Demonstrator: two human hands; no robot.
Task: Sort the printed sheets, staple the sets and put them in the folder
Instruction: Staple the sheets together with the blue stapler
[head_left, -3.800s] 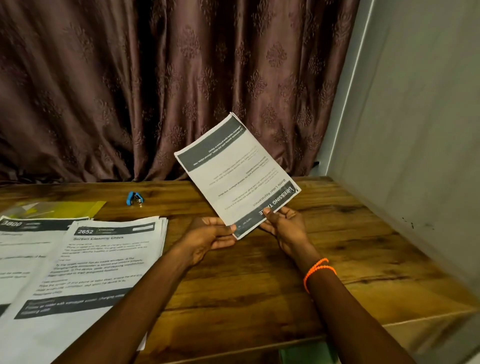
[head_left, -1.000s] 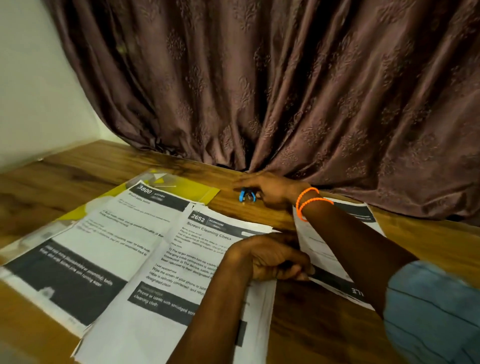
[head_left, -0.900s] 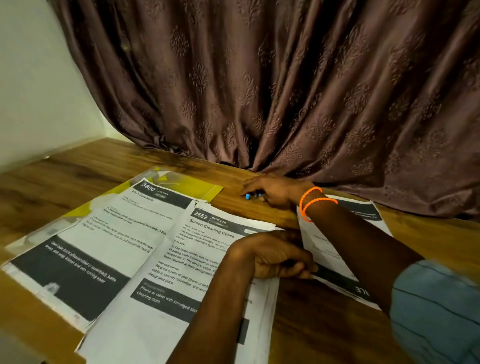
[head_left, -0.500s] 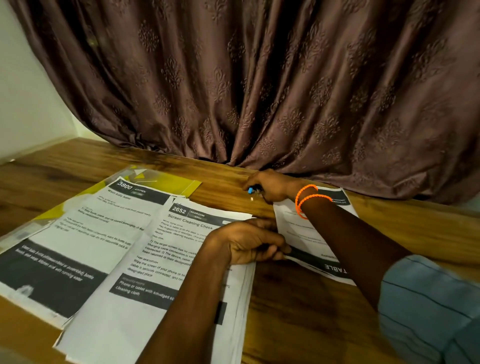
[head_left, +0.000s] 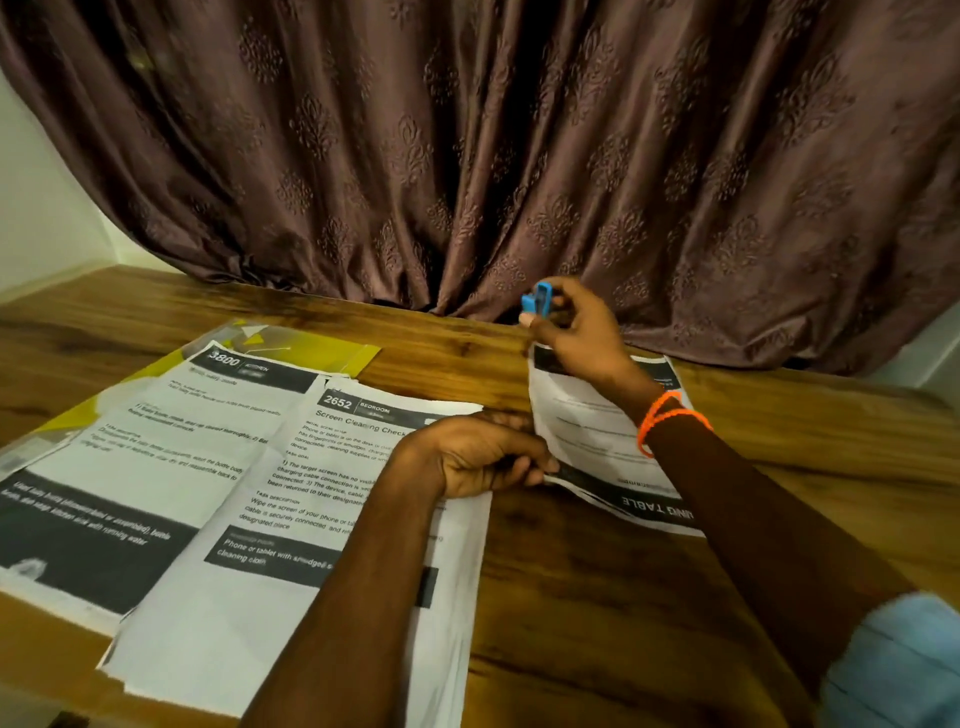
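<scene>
My right hand grips a small blue stapler and holds it lifted above the far end of the dressing-table sheet set, which lies upside down to me on the wooden table. My left hand pinches the near left edge of that set with curled fingers. A stack headed 2652, screen cleaning check, lies under my left forearm. Left of it lies a stack headed 3800, resting on a yellow and clear plastic folder.
A brown patterned curtain hangs along the table's far edge, just behind the stapler. A white wall stands at the far left. Bare wooden table shows in front of and to the right of the dressing-table set.
My right hand has closed on the blue stapler and lifted it off the table toward the right. My left hand has kept its hold on the dressing-table set's edge.
</scene>
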